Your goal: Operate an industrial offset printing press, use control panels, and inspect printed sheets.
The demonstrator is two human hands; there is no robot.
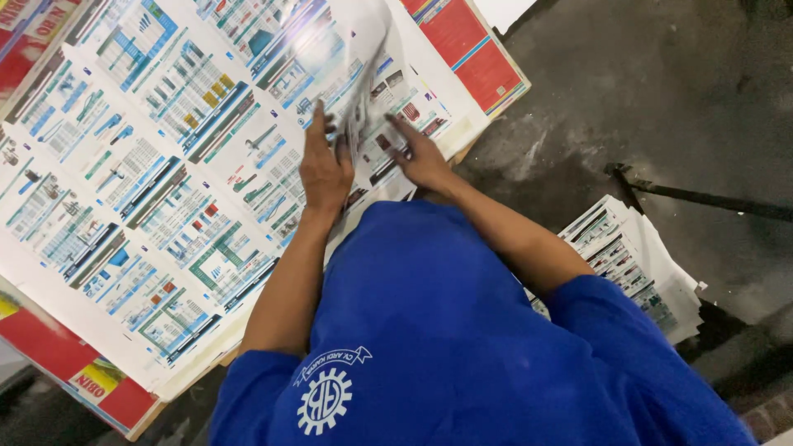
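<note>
left hand (324,169) presses flat on the printed sheets (165,165); right hand (421,157), apart and open-fingered, flips the blurred lifted sheet (343,49); better kept square.

A large white printed sheet (149,165) lay flat across the work surface, covered in rows of small blue, green and red label panels. At its upper edge a second sheet (347,49) of the same print stood lifted and curled, blurred. Beneath the white sheets, red printed sheets with yellow and blue bands showed at three places: the upper right corner (479,49), the lower left edge (91,384) and the upper left corner (25,41). On the floor to the right, a separate stack of white printed sheets (636,256) lay fanned, bearing similar small blue and dark panels.
</note>
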